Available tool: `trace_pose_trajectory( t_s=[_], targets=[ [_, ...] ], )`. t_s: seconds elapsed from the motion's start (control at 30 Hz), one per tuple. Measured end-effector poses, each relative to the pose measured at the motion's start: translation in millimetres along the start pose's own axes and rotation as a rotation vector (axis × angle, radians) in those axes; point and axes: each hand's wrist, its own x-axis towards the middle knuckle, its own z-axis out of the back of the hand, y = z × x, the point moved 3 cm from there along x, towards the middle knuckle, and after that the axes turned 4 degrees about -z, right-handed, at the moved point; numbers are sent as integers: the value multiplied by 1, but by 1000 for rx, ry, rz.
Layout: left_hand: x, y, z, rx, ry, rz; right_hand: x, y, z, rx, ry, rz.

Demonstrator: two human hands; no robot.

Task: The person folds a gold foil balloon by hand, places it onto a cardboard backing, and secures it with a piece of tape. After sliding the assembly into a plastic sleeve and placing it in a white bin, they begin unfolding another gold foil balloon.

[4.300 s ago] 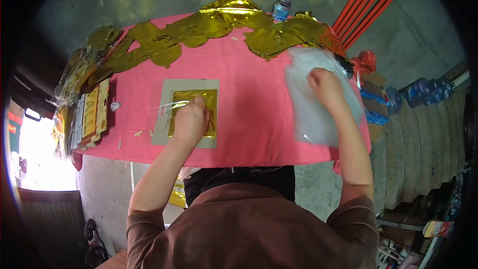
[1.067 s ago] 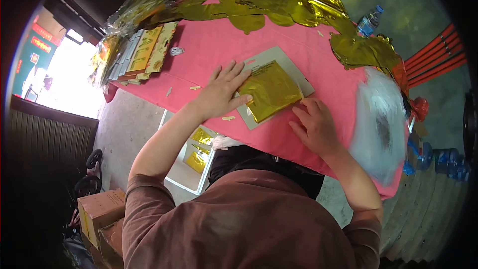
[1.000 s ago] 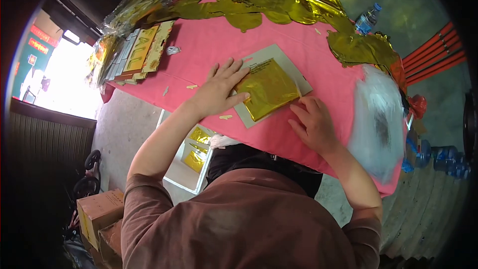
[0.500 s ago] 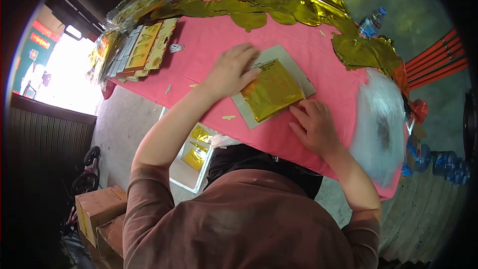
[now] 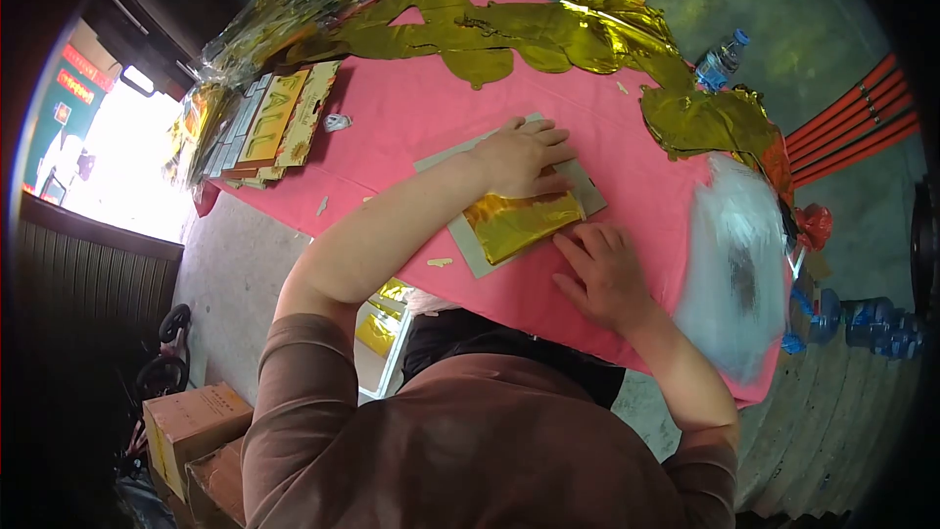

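Observation:
A folded gold foil sheet [image 5: 519,225] lies on a grey card [image 5: 473,253] on the pink-covered table [image 5: 392,108]. My left hand [image 5: 526,159] lies flat with spread fingers across the upper part of the foil and card, hiding part of both. At the foil's lower right corner, my right hand [image 5: 605,272] rests with its fingers apart and the fingertips by the foil edge.
Gold foil balloons [image 5: 480,24] line the far edge. Printed "FALL" packs [image 5: 279,122] stand at the left, clear plastic bags [image 5: 734,264] at the right, a water bottle [image 5: 723,61] beyond. Below the table is a white-rimmed box [image 5: 380,353]; cardboard boxes [image 5: 196,421] are lower left.
My left hand has moved right across the foil, from its left edge to over its upper part. My right hand stays near the lower right corner. The view has shifted slightly.

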Motion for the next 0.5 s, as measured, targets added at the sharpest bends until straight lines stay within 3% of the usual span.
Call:
trace_pose_trajectory(
  t_s=[0.5],
  targets=[
    [0, -5, 2, 36, -69, -51, 12, 1, -3, -83, 113, 0]
  ],
)
